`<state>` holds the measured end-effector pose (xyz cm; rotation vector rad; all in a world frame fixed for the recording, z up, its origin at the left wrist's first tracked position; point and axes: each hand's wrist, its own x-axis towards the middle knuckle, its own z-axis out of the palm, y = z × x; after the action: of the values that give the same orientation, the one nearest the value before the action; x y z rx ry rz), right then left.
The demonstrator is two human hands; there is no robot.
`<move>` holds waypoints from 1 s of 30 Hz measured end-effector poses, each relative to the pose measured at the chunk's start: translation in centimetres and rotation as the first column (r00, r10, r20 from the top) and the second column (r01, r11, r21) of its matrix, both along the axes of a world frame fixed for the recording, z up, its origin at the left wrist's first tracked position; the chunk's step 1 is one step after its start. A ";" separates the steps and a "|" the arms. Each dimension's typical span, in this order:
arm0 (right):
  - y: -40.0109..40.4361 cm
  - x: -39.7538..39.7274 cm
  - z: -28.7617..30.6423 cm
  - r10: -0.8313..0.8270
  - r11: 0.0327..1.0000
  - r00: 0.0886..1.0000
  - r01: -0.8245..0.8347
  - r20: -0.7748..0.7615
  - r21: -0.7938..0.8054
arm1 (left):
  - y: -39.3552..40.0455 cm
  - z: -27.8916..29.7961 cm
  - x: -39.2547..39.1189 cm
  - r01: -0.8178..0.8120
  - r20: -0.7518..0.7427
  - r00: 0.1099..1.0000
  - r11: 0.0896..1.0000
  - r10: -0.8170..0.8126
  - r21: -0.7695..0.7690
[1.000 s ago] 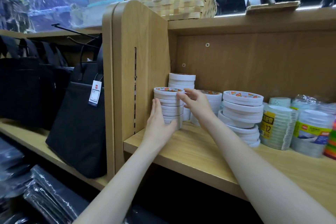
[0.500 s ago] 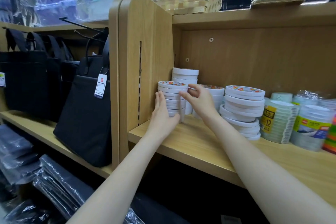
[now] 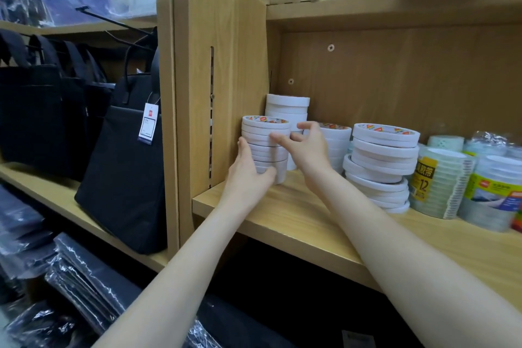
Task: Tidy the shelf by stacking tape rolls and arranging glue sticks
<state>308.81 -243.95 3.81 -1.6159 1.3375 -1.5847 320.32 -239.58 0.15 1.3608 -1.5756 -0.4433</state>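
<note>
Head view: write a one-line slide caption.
Both hands, left and right, steady a front stack of tape rolls on a wooden shelf.
</note>
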 end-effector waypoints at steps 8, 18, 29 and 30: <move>1.1 0.3 -0.4 -0.024 0.993 0.996 0.014 -0.084 -0.121 | -0.1 0.3 0.0 0.031 0.018 0.999 0.998 -0.032 0.056; 0.9 -0.4 -1.4 0.062 0.987 0.993 -0.047 -0.097 0.151 | 0.9 0.3 0.2 -0.040 0.089 0.995 0.995 0.033 0.086; 3.6 -1.1 -1.4 0.034 0.987 0.923 0.028 -0.382 0.156 | 0.9 -0.1 0.2 -0.100 0.002 0.995 0.994 0.100 -0.034; 4.7 -1.8 -1.4 0.017 0.990 0.913 0.042 -0.407 0.135 | 1.2 -0.2 0.1 -0.143 -0.019 0.990 0.984 0.142 -0.102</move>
<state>306.98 -239.30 2.46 -1.9192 1.6298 -1.1617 320.39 -238.42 -0.06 1.3785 -1.4595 -0.2788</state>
